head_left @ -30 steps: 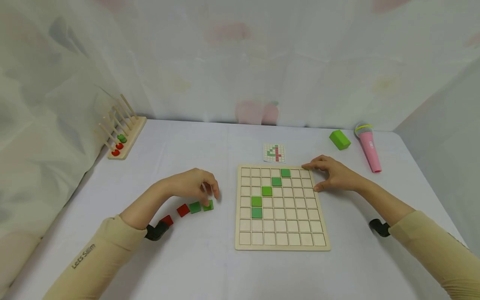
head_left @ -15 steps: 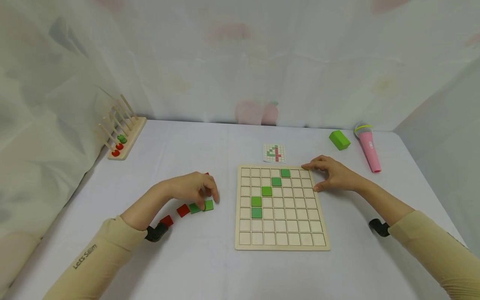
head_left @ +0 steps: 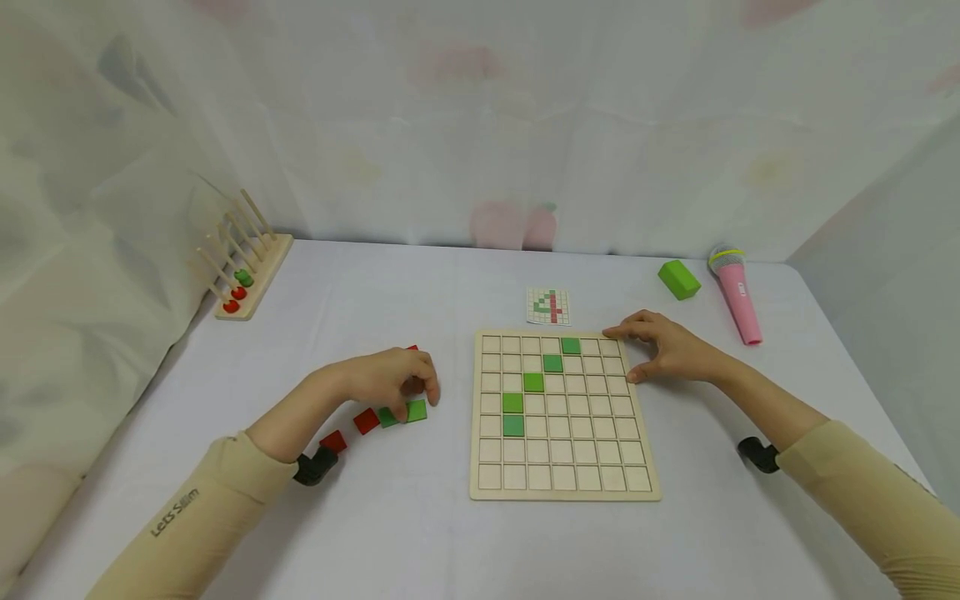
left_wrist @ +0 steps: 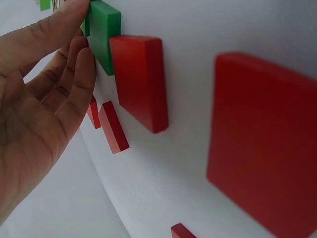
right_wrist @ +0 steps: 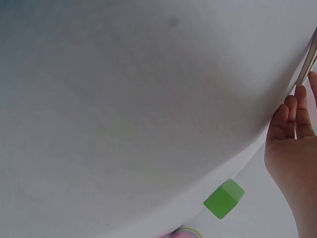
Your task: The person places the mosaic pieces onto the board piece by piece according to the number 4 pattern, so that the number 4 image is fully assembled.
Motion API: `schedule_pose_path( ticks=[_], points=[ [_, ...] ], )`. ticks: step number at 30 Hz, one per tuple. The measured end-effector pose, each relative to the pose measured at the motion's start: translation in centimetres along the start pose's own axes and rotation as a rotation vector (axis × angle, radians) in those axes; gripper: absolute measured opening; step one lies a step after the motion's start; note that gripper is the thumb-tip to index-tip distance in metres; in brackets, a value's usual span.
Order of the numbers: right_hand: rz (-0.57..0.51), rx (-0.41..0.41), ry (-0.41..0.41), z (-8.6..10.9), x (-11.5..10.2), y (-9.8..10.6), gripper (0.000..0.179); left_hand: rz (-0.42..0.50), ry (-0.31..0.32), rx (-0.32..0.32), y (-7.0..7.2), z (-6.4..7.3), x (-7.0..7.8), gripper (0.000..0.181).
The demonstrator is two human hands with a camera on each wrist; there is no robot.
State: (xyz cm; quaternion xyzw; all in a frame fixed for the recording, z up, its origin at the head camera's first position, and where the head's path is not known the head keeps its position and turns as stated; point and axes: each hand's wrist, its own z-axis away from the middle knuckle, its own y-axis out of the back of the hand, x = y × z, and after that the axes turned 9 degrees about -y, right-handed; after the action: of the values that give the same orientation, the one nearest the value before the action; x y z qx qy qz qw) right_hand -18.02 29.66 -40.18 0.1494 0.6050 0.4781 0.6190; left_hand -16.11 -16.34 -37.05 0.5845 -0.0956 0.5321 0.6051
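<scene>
My left hand (head_left: 392, 379) is over a short row of square tiles, left of the gridded wooden board (head_left: 490, 477). Its thumb reaches down by the left edge of a light green tile (head_left: 417, 410), partly over a darker green tile (head_left: 387, 418), and its index finger is near the light tile's right side. A red tile (head_left: 366, 421) lies beside them, and another red tile (head_left: 333, 442) is nearer the wrist. My right hand (head_left: 671, 348) rests at the board's far right corner, its fingertips on the edge. Several green tiles (head_left: 533, 382) form a diagonal on the board.
A pattern card (head_left: 549, 306) lies behind the board. At the back right are a green block (head_left: 679, 280) and a pink microphone (head_left: 738, 300). A wooden peg stand (head_left: 258, 279) is at the back left. More red tiles (left_wrist: 113, 127) lie beyond my left fingers.
My left thumb has shifted left off the light green tile to its left edge, and the hand has come slightly nearer. The right hand and the board have stayed still.
</scene>
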Motion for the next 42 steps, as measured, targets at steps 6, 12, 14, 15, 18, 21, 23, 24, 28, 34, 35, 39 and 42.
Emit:
schedule_pose_path(
  ticks=[6,12,14,15,18,21,23,24,28,34,35,39,42],
  points=[
    [0.006,0.001,0.009,0.0,0.1,0.0,0.071,-0.023,0.02,0.009,-0.2,-0.2,0.1,0.038],
    [0.013,0.005,0.011,-0.1,0.1,-0.1,0.071,-0.074,0.03,0.022,-0.3,-0.4,0.3,0.032],
    [0.013,0.005,0.013,-0.1,0.1,-0.1,0.071,-0.1,0.038,0.026,-0.4,-0.6,0.5,0.03],
    [0.013,0.006,0.015,-0.1,0.1,-0.1,0.071,-0.112,0.043,0.028,-0.4,-0.7,0.5,0.029],
    [0.014,0.006,0.022,-0.2,0.2,-0.1,0.071,-0.14,0.062,0.034,-0.5,-1.0,0.6,0.027],
    [0.013,0.005,0.022,-0.2,0.2,-0.1,0.071,-0.144,0.075,0.041,-0.6,-1.1,0.7,0.027],
    [0.014,0.004,0.02,-0.2,0.3,-0.1,0.071,-0.147,0.077,0.046,-0.6,-1.2,0.8,0.028],
    [0.015,0.006,0.019,-0.2,0.3,-0.1,0.071,-0.146,0.075,0.049,-0.6,-1.2,0.9,0.028],
    [0.014,0.009,0.018,-0.2,0.1,-0.1,0.072,-0.137,0.063,0.046,-0.6,-1.3,1.0,0.027],
    [0.005,0.004,0.011,-0.1,0.0,0.0,0.072,-0.104,0.025,0.034,-0.5,-1.6,1.2,0.02],
    [0.002,0.003,0.008,-0.1,0.0,0.0,0.072,-0.092,0.014,0.035,-0.5,-1.7,1.2,0.02],
    [0.007,0.009,0.028,-0.1,0.0,0.0,0.07,-0.047,-0.063,0.058,-0.4,-2.1,1.6,0.018],
    [0.008,0.014,0.039,0.0,-0.1,0.0,0.07,-0.018,-0.12,0.089,-0.6,-2.6,2.1,0.014]
  ],
)
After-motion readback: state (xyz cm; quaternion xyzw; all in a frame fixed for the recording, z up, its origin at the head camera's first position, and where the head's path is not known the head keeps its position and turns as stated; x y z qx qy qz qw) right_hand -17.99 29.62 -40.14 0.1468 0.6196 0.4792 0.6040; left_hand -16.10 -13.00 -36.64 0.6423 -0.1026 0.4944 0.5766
